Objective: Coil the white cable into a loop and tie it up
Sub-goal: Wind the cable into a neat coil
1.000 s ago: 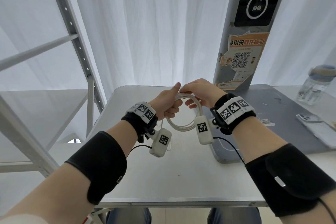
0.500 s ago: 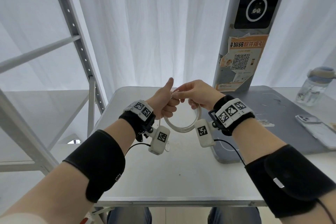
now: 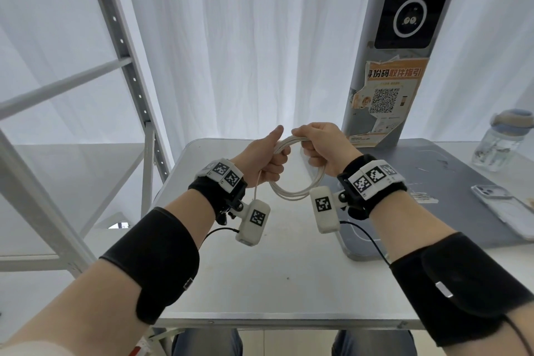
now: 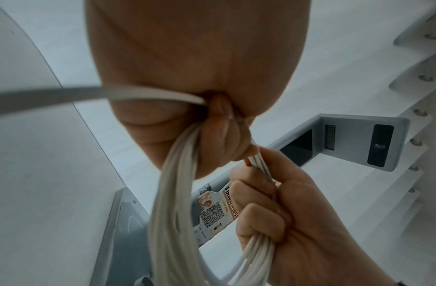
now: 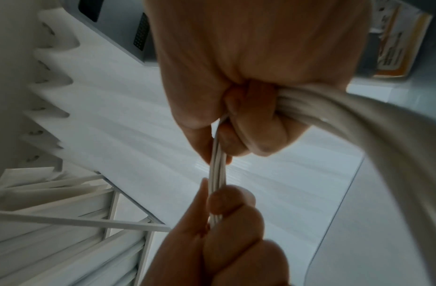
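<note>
The white cable looks like smooth, matt plastic sheathing, its strands faintly glossy where light catches them – the surface under it is pale, smooth and lightly scuffed, with a duller grey mat beside. Behind hang soft white cloth curtains, a painted metal rack, a creased paper poster and a clear plastic bottle.

Bright, even daylight glowing through the far white curtain, soft faint shadows on the table, head view sharp with wide-angle bending at the edges, wrist views dimmer and backlit, near hand and white cable blurred, out of focus
</note>
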`<act>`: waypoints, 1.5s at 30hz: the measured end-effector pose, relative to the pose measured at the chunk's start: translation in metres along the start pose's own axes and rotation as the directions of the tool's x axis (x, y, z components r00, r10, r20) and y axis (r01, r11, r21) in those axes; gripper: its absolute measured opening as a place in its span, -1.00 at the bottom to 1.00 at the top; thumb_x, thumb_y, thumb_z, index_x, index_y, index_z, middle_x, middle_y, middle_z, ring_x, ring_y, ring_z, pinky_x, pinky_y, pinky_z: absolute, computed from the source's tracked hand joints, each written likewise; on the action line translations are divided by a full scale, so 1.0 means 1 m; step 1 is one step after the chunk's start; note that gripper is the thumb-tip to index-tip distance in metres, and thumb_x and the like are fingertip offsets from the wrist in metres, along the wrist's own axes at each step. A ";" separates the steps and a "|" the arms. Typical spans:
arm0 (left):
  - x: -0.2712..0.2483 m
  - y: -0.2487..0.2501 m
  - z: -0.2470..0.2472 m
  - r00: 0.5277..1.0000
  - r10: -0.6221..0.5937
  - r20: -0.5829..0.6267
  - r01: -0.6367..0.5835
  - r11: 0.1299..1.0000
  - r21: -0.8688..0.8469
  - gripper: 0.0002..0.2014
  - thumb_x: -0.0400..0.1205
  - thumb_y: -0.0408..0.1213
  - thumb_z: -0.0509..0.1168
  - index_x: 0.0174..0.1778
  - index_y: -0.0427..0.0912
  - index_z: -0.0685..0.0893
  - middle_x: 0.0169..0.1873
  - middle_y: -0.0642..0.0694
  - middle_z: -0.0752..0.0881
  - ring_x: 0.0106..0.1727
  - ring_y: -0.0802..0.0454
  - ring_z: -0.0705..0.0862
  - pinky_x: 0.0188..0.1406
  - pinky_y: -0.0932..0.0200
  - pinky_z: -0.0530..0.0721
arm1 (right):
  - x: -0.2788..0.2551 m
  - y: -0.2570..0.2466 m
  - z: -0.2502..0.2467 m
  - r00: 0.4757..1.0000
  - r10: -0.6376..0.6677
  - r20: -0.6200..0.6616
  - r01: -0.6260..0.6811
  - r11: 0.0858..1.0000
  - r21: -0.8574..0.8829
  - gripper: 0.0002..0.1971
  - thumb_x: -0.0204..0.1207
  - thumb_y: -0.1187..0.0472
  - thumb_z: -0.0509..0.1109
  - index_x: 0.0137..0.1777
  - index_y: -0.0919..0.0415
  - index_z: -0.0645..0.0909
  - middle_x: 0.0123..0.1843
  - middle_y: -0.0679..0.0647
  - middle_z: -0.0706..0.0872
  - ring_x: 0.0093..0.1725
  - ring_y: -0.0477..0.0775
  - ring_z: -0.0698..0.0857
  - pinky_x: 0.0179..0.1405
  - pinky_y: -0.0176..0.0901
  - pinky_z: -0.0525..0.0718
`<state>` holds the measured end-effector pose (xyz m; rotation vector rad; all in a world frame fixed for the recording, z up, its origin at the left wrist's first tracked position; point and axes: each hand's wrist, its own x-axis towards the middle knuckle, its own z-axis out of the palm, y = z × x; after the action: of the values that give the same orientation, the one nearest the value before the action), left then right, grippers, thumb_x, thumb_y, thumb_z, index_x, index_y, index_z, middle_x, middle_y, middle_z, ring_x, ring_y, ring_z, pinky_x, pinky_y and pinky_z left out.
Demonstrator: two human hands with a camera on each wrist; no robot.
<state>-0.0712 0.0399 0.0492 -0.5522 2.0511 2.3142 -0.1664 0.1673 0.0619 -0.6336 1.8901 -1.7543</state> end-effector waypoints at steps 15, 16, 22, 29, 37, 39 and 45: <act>0.001 0.000 0.010 0.995 0.099 -0.018 -0.078 0.878 0.472 -0.67 0.72 -0.19 -0.04 -0.35 -0.14 0.42 -0.56 0.03 0.26 -0.60 0.10 0.16 -0.63 0.28 0.12 | -0.002 -0.009 0.011 0.981 0.177 0.081 -0.077 0.735 -0.673 -0.31 0.74 -0.28 0.03 -0.19 0.32 0.64 -0.63 0.07 0.56 -0.72 0.05 0.47 -0.52 -0.17 0.55; 0.001 -0.001 0.010 0.995 0.098 -0.015 -0.080 0.879 0.471 -0.67 0.72 -0.18 -0.04 -0.34 -0.15 0.44 -0.56 0.03 0.27 -0.60 0.10 0.16 -0.63 0.29 0.12 | -0.001 -0.008 0.011 0.975 0.205 0.090 -0.092 0.735 -0.672 -0.29 0.73 -0.31 0.01 -0.23 0.30 0.64 -0.62 0.06 0.54 -0.70 0.05 0.45 -0.50 -0.17 0.53; 0.003 -0.002 0.008 0.985 0.130 -0.116 -0.081 0.931 0.357 -0.61 0.74 -0.13 0.04 -0.44 -0.09 0.40 -0.60 0.04 0.29 -0.62 0.10 0.18 -0.59 0.27 0.13 | -0.001 -0.002 0.007 0.973 0.187 0.137 -0.109 0.889 -0.445 -0.41 0.78 -0.19 0.07 -0.43 0.14 0.36 -0.64 0.02 0.34 -0.67 0.03 0.28 -0.53 -0.17 0.46; 0.001 0.003 0.001 0.976 0.154 -0.152 -0.133 0.981 0.140 -0.57 0.78 -0.14 -0.04 -0.46 -0.04 0.25 -0.61 0.06 0.21 -0.63 0.10 0.12 -0.65 0.27 0.12 | 0.003 0.002 -0.003 0.995 0.085 0.061 -0.073 0.983 -0.171 -0.46 0.78 -0.04 0.11 -0.45 0.15 0.40 -0.60 0.11 0.45 -0.65 0.11 0.39 -0.45 -0.07 0.65; 0.001 0.005 0.009 0.955 0.218 -0.203 -0.083 0.850 0.520 -0.64 0.74 -0.19 -0.01 -0.33 -0.24 0.49 -0.56 -0.03 0.38 -0.60 0.04 0.30 -0.60 0.25 0.29 | 0.001 -0.009 0.008 0.989 0.077 0.126 0.004 0.840 -0.543 -0.33 0.78 -0.16 0.05 -0.26 0.37 0.69 -0.49 0.22 0.71 -0.56 0.20 0.68 -0.41 -0.11 0.71; 0.001 0.007 0.013 0.956 0.218 -0.197 -0.081 0.841 0.535 -0.65 0.75 -0.20 0.00 -0.31 -0.25 0.49 -0.55 -0.04 0.39 -0.58 0.03 0.30 -0.61 0.25 0.29 | 0.001 -0.009 0.011 0.983 0.141 0.115 -0.069 0.876 -0.478 -0.39 0.75 -0.21 0.11 -0.32 0.27 0.57 -0.58 0.11 0.51 -0.66 0.10 0.46 -0.55 -0.18 0.55; -0.002 0.007 0.006 0.972 0.168 -0.164 -0.142 0.977 0.160 -0.58 0.76 -0.08 0.07 -0.46 -0.05 0.32 -0.61 0.08 0.26 -0.64 0.12 0.17 -0.66 0.29 0.16 | 0.000 -0.005 0.006 0.980 0.158 0.120 -0.153 0.987 -0.049 -0.46 0.78 -0.11 0.18 -0.45 0.08 0.29 -0.56 -0.03 0.22 -0.64 -0.06 0.13 -0.70 -0.30 0.11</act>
<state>-0.0730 0.0455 0.0571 -0.6335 2.4044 2.2399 -0.1621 0.1620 0.0666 -0.5779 1.8416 -1.5471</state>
